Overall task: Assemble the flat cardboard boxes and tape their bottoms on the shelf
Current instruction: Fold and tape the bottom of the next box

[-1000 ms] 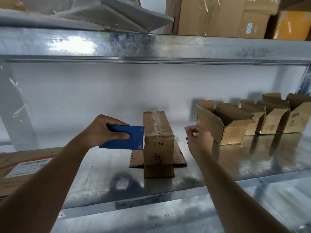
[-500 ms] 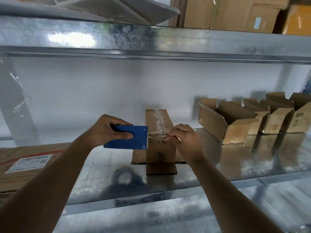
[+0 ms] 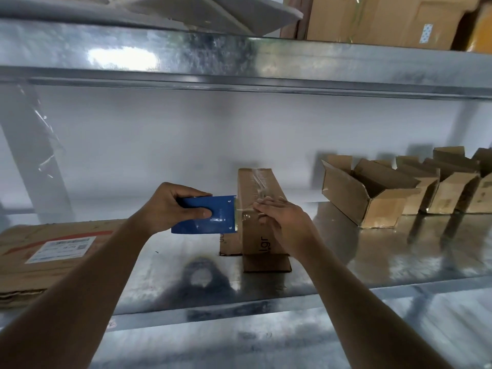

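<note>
Left hand (image 3: 170, 209) grips blue tape cutter (image 3: 206, 215) at 9 o'clock of the upturned box (image 3: 259, 209), mid-shelf (image 3: 372, 262). Right hand (image 3: 286, 222) flat, fingers pressing clear tape (image 3: 257, 183) onto box.

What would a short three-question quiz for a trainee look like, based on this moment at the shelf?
1. True or false: the left hand grips the blue tape cutter beside the upturned cardboard box.
2. Multiple choice: the right hand is A) lifting an open box, B) resting on the taped top of the upturned cardboard box, C) hanging idle off the metal shelf.
3. Fill in: the assembled open boxes stand in a row to the ____ of the box in hand.

Key: 1 true; 2 B; 3 right.
</note>
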